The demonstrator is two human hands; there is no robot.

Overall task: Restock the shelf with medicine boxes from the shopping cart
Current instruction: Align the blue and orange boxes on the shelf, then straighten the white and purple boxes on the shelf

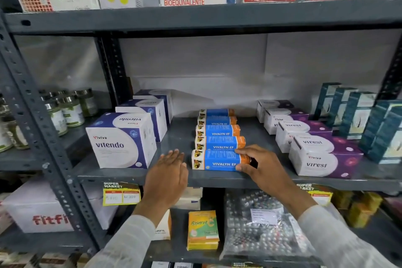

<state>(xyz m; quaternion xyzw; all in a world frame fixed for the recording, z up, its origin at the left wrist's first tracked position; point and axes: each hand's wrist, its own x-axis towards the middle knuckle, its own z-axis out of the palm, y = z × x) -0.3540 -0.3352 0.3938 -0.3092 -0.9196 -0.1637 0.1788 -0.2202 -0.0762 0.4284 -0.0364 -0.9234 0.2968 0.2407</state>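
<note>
Several blue-and-orange Vivalyn EF boxes lie in a row running front to back on the grey middle shelf (178, 137). The front Vivalyn EF box (217, 160) sits at the shelf's front edge. My right hand (263, 167) grips its right end, thumb below and fingers on top. My left hand (167, 178) hovers flat with fingers together, just left of that box and not touching it. The shopping cart is out of view.
White-and-blue Vitendo boxes (121, 141) stand left of the row, purple Viresi boxes (322, 159) right of it, teal cartons (356, 113) further right. Larger boxes fill the top shelf. A yellow Raservit box (203, 229) and bagged blister packs (261, 224) lie below.
</note>
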